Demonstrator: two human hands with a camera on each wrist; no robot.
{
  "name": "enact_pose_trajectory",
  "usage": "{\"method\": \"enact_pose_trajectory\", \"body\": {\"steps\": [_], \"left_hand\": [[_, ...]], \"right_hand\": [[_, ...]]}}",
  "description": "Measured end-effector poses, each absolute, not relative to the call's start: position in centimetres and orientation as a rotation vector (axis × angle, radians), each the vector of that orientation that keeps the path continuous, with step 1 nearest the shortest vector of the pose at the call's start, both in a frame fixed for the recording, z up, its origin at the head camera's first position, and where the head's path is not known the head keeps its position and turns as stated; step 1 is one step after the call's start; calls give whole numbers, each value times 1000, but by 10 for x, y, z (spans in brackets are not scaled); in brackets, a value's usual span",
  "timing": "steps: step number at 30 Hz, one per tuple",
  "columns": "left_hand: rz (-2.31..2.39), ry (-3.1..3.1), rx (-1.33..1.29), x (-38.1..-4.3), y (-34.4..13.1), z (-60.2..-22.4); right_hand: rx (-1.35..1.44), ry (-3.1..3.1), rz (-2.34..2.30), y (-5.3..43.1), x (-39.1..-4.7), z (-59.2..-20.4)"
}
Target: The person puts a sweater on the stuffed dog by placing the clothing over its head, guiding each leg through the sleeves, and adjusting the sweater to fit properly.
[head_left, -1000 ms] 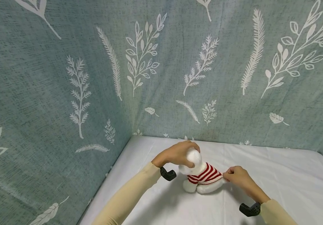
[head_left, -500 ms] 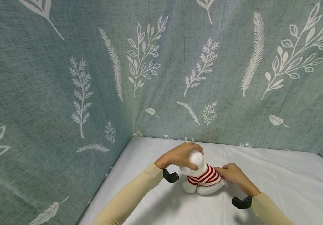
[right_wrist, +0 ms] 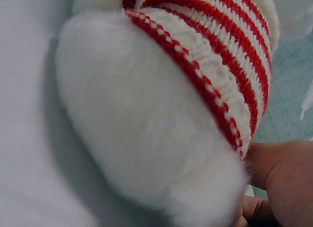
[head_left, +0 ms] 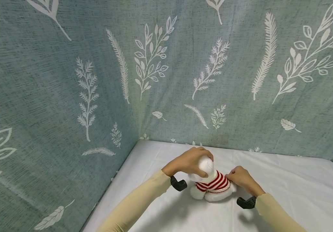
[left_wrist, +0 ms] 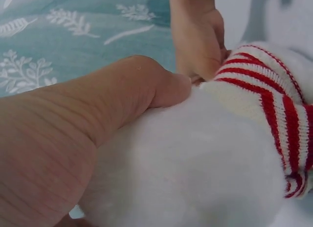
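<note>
A white plush toy (head_left: pixel 218 196) in a red-and-white striped knitted sweater (head_left: pixel 215 183) sits on the white-covered table. My left hand (head_left: pixel 193 160) grips its round head, thumb on the near side. Up close in the left wrist view, that thumb presses into the white fur (left_wrist: pixel 190 173). At the toy's rear, my right hand (head_left: pixel 242 179) pinches the back of the sweater near its hem. The right wrist view shows the thumb (right_wrist: pixel 288 175) against the sweater's edge, with the fluffy lower body (right_wrist: pixel 122 100) alongside. The toy's face is hidden.
White cloth (head_left: pixel 285 180) covers the table, which meets a green-blue fabric wall (head_left: pixel 178 129) printed with white leaves at the back and left. Black wrist cameras (head_left: pixel 246 203) sit under both wrists.
My right hand has shifted from the rear hem, where it pulled the sweater out, leftward onto the garment's back. The left hand keeps its hold on the head. The view has shifted slightly.
</note>
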State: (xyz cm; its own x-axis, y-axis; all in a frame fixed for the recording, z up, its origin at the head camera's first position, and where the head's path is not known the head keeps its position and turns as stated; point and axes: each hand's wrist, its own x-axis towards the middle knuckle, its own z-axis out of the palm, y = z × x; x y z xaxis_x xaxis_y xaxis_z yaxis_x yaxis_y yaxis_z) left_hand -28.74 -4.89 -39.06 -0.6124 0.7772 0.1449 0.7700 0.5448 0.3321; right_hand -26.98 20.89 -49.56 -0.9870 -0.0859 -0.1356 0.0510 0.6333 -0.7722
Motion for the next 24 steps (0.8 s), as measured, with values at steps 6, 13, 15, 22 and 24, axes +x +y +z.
{"method": "enact_pose_trajectory", "body": {"steps": [6, 13, 15, 22, 24], "left_hand": [[571, 2757, 1312, -285, -49, -392], [554, 2787, 1322, -279, -47, -393], [531, 2796, 1342, -277, -45, -393], [472, 2825, 1392, -275, -45, -391], [476, 2835, 1379, -276, -46, -391]], "right_hand": [[-22, 2588, -1336, 207, -273, -500], [-81, 2538, -1394, 203, -276, -498], [-97, 2571, -1396, 202, -276, -497], [-27, 2642, -1324, 200, -280, -501], [-36, 2662, -1307, 199, -279, -500]]}}
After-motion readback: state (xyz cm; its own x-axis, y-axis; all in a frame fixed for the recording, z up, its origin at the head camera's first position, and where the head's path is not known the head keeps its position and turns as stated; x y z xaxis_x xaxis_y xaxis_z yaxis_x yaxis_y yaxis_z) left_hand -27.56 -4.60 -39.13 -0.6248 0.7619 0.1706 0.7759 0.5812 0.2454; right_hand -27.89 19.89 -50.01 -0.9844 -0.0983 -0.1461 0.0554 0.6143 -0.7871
